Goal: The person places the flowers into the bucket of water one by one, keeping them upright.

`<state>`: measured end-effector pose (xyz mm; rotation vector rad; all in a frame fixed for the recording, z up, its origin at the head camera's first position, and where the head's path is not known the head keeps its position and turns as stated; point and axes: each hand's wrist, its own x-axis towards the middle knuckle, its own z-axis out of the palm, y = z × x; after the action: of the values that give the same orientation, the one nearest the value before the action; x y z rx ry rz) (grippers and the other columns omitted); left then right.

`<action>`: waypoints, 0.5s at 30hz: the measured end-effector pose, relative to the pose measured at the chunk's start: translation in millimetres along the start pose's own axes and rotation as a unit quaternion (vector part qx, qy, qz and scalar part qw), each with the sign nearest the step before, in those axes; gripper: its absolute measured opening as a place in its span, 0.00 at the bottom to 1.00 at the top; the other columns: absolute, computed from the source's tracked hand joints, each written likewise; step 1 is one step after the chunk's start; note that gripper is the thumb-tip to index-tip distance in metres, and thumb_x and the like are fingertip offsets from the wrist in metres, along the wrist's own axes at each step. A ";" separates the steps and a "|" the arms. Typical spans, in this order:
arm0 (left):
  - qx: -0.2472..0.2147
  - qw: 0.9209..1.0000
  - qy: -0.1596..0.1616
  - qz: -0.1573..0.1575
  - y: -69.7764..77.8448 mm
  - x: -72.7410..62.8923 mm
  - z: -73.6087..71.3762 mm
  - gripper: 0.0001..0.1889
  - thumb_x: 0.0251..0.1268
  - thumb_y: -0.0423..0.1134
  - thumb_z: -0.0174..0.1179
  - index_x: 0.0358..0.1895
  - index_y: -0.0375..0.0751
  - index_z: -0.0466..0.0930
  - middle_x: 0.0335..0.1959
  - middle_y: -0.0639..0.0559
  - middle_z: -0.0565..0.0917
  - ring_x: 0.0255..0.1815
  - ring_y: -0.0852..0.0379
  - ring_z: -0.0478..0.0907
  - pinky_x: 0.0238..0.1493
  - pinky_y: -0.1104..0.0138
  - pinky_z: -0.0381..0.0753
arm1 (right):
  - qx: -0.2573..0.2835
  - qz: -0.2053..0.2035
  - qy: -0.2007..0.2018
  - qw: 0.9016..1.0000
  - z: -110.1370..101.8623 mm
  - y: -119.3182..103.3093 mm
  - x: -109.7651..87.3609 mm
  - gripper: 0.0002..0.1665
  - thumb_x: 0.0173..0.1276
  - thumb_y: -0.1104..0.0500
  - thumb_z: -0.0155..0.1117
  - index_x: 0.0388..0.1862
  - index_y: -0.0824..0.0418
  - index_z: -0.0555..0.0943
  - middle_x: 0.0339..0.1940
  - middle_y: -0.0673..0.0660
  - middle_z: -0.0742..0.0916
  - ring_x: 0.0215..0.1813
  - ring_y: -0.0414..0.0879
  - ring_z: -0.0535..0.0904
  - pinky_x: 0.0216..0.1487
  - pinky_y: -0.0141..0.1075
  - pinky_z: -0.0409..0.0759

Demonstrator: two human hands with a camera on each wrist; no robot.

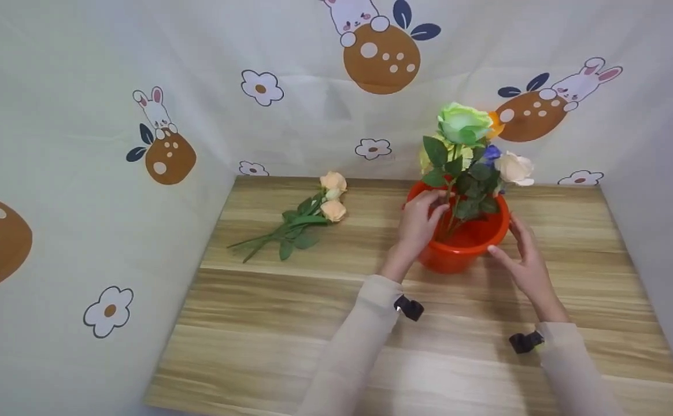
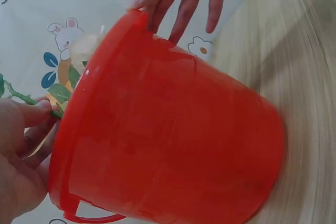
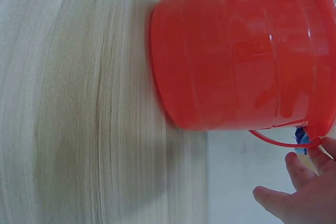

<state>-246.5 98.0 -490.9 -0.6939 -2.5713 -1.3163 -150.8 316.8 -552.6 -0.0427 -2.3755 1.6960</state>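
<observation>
A red plastic bucket [image 1: 449, 261] stands upright on the wooden table with several artificial flowers in it. My left hand [image 1: 417, 222] is over the bucket's near-left rim. Between thumb and fingers it pinches a green flower stem [image 2: 23, 97], seemingly that of the tall green rose [image 1: 465, 125]. A cream rose [image 1: 514, 168] and a blue flower [image 1: 491, 153] lean toward the bucket's right side. My right hand [image 1: 527, 267] touches the bucket's right rim, its fingers fairly straight and spread along the outside. The stems' lower ends are partly hidden inside the bucket.
Peach roses [image 1: 333, 210] with green stems and leaves lie on the table [image 1: 267, 312] left of the bucket. A patterned cloth [image 1: 313, 127] hangs behind and at both sides. The bucket's thin red handle [image 3: 278, 142] hangs from its rim.
</observation>
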 end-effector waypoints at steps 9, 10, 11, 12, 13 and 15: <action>0.034 0.999 -0.033 -0.026 2.2 -0.1 0.3 0.14 0.71 0.38 0.60 0.57 0.45 0.83 0.48 0.54 0.87 0.48 0.63 0.84 0.50 0.80 0.79 | 0.008 -0.016 0.003 1.000 1.2 -1.5 -1.5 0.49 0.68 0.67 0.66 0.81 0.59 0.52 0.81 0.64 0.57 0.81 0.63 0.53 0.77 0.22 0.53; 0.029 0.999 -0.033 -0.028 1.9 -0.1 0.0 0.14 0.71 0.38 0.61 0.57 0.45 0.83 0.48 0.54 0.88 0.47 0.63 0.84 0.50 0.81 0.79 | 0.006 -0.015 0.003 1.000 1.1 -1.6 -1.8 0.48 0.68 0.66 0.66 0.81 0.59 0.52 0.81 0.64 0.57 0.81 0.63 0.53 0.78 0.24 0.53; 0.025 0.999 -0.033 -0.029 1.8 -0.2 -0.4 0.14 0.71 0.37 0.61 0.57 0.45 0.83 0.48 0.54 0.88 0.47 0.63 0.84 0.50 0.82 0.79 | 0.006 -0.013 0.003 1.000 1.0 -1.9 -2.1 0.48 0.68 0.66 0.66 0.81 0.59 0.52 0.81 0.64 0.57 0.81 0.62 0.53 0.79 0.25 0.53; 0.018 0.999 -0.032 -0.029 1.5 -0.2 -1.0 0.14 0.70 0.36 0.61 0.56 0.45 0.83 0.48 0.54 0.88 0.47 0.63 0.84 0.49 0.82 0.79 | 0.006 -0.012 0.003 1.000 1.0 -2.0 -2.4 0.48 0.68 0.66 0.66 0.81 0.59 0.52 0.81 0.64 0.57 0.81 0.63 0.53 0.79 0.25 0.53; 0.013 0.999 -0.030 -0.030 1.4 -0.4 -1.9 0.14 0.70 0.36 0.61 0.56 0.45 0.83 0.47 0.55 0.88 0.46 0.63 0.84 0.49 0.82 0.79 | 0.004 -0.012 0.004 1.000 1.1 -2.0 -2.5 0.48 0.68 0.66 0.66 0.81 0.59 0.52 0.81 0.64 0.57 0.81 0.63 0.53 0.78 0.24 0.53; -0.002 0.999 -0.025 -0.029 0.8 -0.6 -3.8 0.13 0.69 0.35 0.62 0.55 0.45 0.83 0.47 0.54 0.88 0.46 0.63 0.85 0.48 0.82 0.79 | 0.002 -0.009 0.006 1.000 1.0 -2.2 -3.1 0.48 0.68 0.65 0.66 0.81 0.60 0.53 0.81 0.64 0.57 0.81 0.63 0.54 0.77 0.22 0.53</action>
<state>-245.8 95.2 -488.3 -0.6650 -2.6477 -1.3374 -147.8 314.7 -551.3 -0.0295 -2.3563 1.6888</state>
